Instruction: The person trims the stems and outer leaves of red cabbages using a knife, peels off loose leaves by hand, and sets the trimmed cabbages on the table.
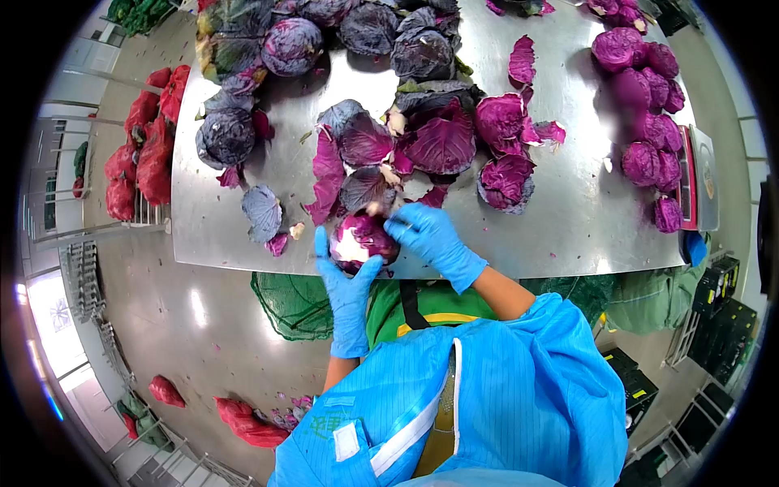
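A red cabbage (363, 241) rests near the front edge of the steel table, glossy purple with a bright glare on its face. My left hand (345, 276), in a blue glove, grips it from the left and front, thumb and fingers spread round it. At its upper right side is my right hand (426, 238), also gloved in blue, with fingers curled in; the fingertips are a little blurred and what they hold is hidden. Loose purple leaves (328, 177) and a dark outer leaf (262, 213) lie close by. A large open-leaved cabbage (442, 142) sits just beyond.
Dark untrimmed cabbages (292, 47) crowd the table's far left. Bright purple trimmed cabbages (641, 162) line the right side, beside a red-edged scale-like device (699, 178). Red net sacks (154, 154) stand left of the table; green netting (292, 304) hangs below its front edge.
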{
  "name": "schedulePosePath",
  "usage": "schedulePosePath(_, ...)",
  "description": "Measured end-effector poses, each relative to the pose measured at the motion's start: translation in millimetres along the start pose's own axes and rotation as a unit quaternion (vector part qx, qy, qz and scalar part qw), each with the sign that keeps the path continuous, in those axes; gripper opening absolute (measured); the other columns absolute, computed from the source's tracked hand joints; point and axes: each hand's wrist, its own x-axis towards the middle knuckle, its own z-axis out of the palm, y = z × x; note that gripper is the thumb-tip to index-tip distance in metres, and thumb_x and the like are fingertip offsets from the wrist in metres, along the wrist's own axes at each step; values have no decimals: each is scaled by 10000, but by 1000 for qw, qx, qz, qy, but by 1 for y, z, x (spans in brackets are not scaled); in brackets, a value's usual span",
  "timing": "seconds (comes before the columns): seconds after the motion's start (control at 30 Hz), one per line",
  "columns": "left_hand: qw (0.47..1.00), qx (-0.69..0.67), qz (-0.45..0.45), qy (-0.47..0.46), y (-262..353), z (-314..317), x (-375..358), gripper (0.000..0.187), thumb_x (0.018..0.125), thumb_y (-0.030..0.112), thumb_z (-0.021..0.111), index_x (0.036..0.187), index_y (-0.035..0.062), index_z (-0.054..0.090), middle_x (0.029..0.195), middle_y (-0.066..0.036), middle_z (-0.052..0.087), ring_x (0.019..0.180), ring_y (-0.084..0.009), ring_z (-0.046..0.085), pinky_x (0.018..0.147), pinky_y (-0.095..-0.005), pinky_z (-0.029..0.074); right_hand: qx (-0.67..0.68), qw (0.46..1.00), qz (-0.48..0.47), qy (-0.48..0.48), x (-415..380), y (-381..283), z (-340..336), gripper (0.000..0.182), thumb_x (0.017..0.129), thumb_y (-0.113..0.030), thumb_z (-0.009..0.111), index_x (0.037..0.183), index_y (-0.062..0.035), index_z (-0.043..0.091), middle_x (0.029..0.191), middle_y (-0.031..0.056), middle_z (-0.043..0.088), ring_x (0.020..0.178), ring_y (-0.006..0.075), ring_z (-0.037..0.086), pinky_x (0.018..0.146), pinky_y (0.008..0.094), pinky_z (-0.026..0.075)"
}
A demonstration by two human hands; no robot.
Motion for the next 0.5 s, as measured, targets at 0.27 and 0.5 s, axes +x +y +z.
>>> schedulePosePath(0.27, 931, -314, -183, -38, -10, -36, 6, 895, 636, 250, 784, 1399, 94, 344, 1341, -134, 450, 1214, -342, 477, 1023, -502, 418, 266, 909, 299, 119, 15, -10, -39, 227, 815, -206, 717, 939, -43, 618, 688, 14, 587, 493, 63, 533, 397, 204, 430)
schedulePosePath(0.5, 956, -209, -116, -170, 17, -40, 26, 1084, 560, 304, 826, 1451, 65, 258, 1396, -146, 398, 1277, -304, 426, 1073, -450, 361, -239, 881, 54, 405, 34, -2, -164, 474, 883, -310, 653, 1257, -39, 545, 889, 83, 673, 679, 172, 619, 606, 304, 509)
